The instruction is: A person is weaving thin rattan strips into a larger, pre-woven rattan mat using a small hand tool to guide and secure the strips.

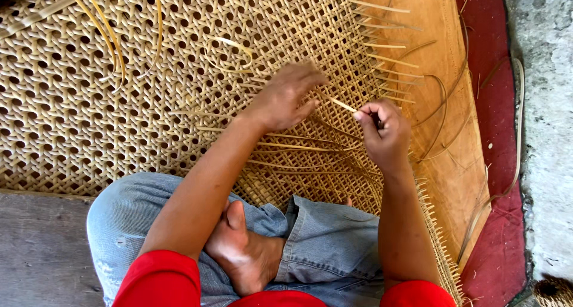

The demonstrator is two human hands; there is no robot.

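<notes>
Person sits cross-legged on big woven cane mat [119,104]. Left hand [285,98] lies flat on mat, fingers spread open, pressing weave. Right hand [385,131] just beside it, fingers closed, pinching thin cane strip [341,104]. Strip runs from right fingers toward left fingertips, low over mat. Loose strips curl on mat near top. Wooden board [444,56] under mat's right edge, red floor [489,56] beyond. Bare foot [242,253] rests on blue jeans [322,247].
</notes>
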